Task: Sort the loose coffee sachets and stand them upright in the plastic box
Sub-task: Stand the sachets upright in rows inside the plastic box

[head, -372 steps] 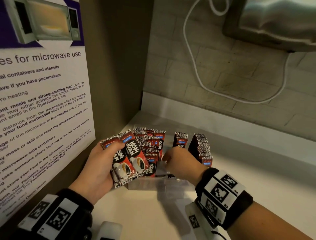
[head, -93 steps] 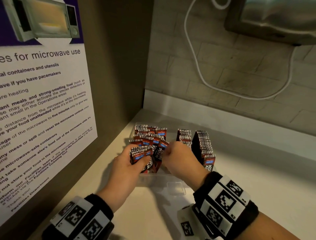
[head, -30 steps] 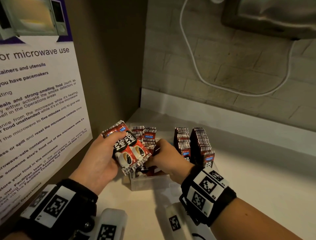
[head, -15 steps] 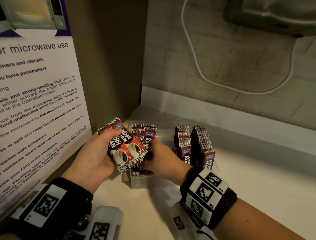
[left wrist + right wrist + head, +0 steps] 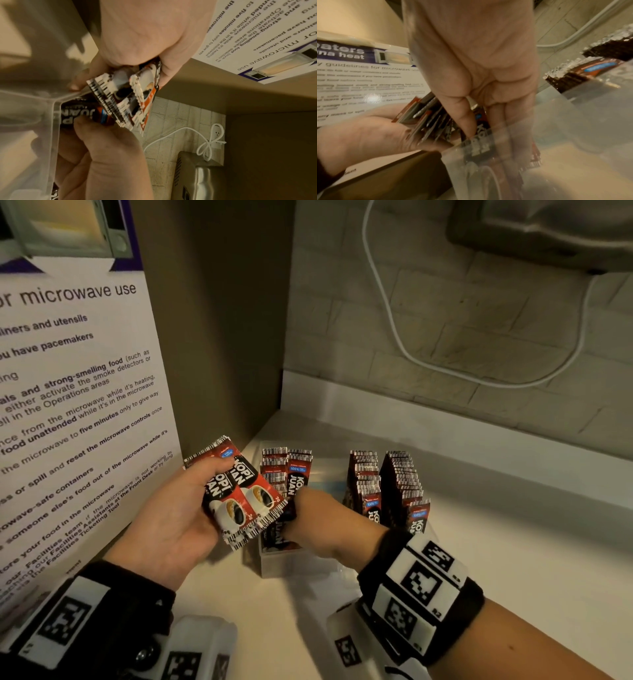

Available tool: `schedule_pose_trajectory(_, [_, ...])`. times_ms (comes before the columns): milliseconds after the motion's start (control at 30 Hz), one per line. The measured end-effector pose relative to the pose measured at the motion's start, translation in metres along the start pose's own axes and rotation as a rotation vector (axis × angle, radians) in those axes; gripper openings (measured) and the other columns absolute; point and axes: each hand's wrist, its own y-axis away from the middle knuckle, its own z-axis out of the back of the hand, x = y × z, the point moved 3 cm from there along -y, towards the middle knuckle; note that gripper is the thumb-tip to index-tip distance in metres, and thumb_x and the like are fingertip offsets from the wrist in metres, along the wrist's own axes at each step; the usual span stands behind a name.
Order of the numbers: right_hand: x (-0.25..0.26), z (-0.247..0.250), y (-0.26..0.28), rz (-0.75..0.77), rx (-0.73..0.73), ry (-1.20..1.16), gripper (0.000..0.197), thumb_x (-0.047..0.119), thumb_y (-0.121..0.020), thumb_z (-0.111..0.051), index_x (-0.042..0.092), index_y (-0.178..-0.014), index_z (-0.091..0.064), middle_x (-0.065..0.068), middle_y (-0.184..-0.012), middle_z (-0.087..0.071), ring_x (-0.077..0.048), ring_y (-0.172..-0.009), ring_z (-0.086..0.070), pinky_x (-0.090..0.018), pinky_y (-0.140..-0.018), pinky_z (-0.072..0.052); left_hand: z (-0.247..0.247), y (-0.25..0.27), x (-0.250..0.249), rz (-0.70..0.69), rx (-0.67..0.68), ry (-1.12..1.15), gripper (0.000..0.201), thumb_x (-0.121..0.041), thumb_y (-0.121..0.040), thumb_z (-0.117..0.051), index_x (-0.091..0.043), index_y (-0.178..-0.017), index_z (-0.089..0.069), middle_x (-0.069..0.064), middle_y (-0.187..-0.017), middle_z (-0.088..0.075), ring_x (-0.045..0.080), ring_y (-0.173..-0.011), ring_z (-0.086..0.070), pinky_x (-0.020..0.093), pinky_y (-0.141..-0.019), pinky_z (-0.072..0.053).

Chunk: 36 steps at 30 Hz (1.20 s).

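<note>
1. Pale countertop [image 5: 513, 559] tucked in a corner, we see it from the head view: microwave notice [image 5: 68, 405] at nine o'clock, tiled wall and a white cable [image 5: 394, 337] at twelve.
2. We have the left hand [image 5: 178, 522] curled round a fan of loose coffee sachets [image 5: 239, 494], thumb pinning them, just at ten o'clock of the plastic box [image 5: 294, 563].
3. Our right hand [image 5: 325, 525] reaches into the box's near left corner, fingers [image 5: 465, 121] pinching one sachet [image 5: 80, 115] there.
4. Three upright rows of sachets already stand, at twelve and two o'clock of that hand.
5. Risk, we reckon: the wrist brushing the nearest row [image 5: 370, 491] could topple it, and the loosely fanned bundle might slip.
</note>
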Motion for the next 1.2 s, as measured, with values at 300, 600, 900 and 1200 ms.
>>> schedule_pose_trajectory(300, [-0.007,0.02,0.014,-0.166,-0.108,-0.504,0.004,0.023,-0.089,-0.058,0.022,-0.089,-0.054,0.006,-0.081,-0.057,-0.005,-0.074,-0.057,-0.017,-0.069,-0.047,0.003,0.004,-0.002,0.011,-0.033,-0.009,0.017,-0.01,-0.087,-0.062,-0.01,-0.104,-0.06,0.015,-0.094,-0.07,0.03,-0.084,-0.068,0.048,-0.073,-0.053])
schedule_pose_trajectory(600, [-0.013,-0.001,-0.01,-0.302,-0.083,-0.904,0.077,0.082,-0.075,-0.04,0.025,-0.125,-0.054,0.002,-0.125,-0.062,-0.019,-0.121,-0.054,-0.047,-0.112,-0.032,0.006,0.004,-0.005,0.004,-0.073,-0.044,0.002,-0.013,-0.088,-0.062,-0.013,-0.09,-0.061,0.008,-0.069,-0.072,0.024,-0.066,-0.07,0.045,-0.073,-0.052])
schedule_pose_trajectory(900, [-0.008,0.008,0.001,-0.285,-0.095,-0.794,0.082,0.078,-0.082,-0.031,0.024,-0.143,-0.039,-0.004,-0.146,-0.043,-0.024,-0.135,-0.039,-0.045,-0.114,-0.027,0.008,0.003,-0.009,-0.033,-0.066,-0.041,0.014,-0.012,-0.086,-0.063,-0.013,-0.1,-0.061,0.011,-0.09,-0.071,0.027,-0.078,-0.069,0.045,-0.069,-0.052])
schedule_pose_trajectory(1200, [0.0,0.003,-0.003,-0.243,-0.05,-0.814,0.067,0.075,-0.084,-0.031,0.029,-0.128,-0.052,0.001,-0.135,-0.055,-0.02,-0.127,-0.049,-0.044,-0.114,-0.029,0.008,-0.001,-0.015,-0.107,-0.07,-0.059,0.008,-0.011,-0.087,-0.063,-0.015,-0.093,-0.062,0.005,-0.067,-0.072,0.016,-0.051,-0.069,0.038,-0.06,-0.049])
